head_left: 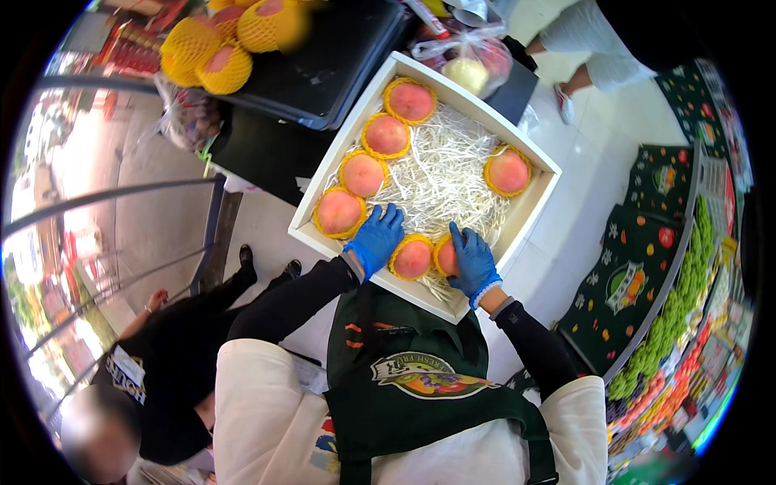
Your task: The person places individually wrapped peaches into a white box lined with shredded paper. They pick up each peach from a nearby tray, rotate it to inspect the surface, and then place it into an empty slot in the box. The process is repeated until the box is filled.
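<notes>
A white box (526, 225), turned at an angle, holds shredded white paper (445, 173) and several peaches, each in a yellow foam net. My right hand (474, 257), in a blue glove, grips a peach (447, 259) at the near side of the box. Touching that fruit on its left is another peach (413, 259). My left hand (377, 237), also gloved in blue, lies over the near-left part of the box, beside the corner peach (338, 212); what is under its palm is hidden. More peaches (386, 135) line the left side, and a single peach (508, 171) sits at the right.
Net-wrapped fruits (224, 65) lie on a black surface (327, 60) beyond the box. A plastic bag of fruit (476, 66) touches the far side. One person (163, 376) is at the left, another person's legs (582, 48) are at far right. A produce stand (661, 327) curves along the right.
</notes>
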`<control>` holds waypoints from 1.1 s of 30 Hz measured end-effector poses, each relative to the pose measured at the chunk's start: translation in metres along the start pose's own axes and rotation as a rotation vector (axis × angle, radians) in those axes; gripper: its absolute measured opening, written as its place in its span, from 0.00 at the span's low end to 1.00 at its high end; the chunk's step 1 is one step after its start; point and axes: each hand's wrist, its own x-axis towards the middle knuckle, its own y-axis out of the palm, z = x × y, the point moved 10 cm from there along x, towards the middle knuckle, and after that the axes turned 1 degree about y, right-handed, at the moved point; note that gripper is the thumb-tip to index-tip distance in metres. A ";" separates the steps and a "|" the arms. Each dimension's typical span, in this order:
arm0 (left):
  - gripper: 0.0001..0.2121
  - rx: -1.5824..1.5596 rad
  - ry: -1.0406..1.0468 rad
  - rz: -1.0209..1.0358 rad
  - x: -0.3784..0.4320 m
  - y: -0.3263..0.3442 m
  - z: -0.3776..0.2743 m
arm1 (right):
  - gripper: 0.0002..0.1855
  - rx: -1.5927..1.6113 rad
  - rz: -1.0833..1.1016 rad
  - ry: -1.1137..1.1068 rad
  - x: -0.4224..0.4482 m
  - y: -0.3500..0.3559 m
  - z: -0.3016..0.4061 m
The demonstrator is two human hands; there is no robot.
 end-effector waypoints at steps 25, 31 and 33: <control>0.27 -0.597 0.068 0.039 0.034 0.016 -0.044 | 0.22 -0.234 -0.219 -0.051 -0.021 0.030 0.027; 0.26 -0.597 0.098 0.022 0.038 0.015 -0.046 | 0.21 -0.245 -0.307 -0.175 -0.023 0.036 0.031; 0.27 -0.592 0.091 0.052 0.038 0.016 -0.045 | 0.20 -0.246 -0.306 -0.181 -0.022 0.039 0.031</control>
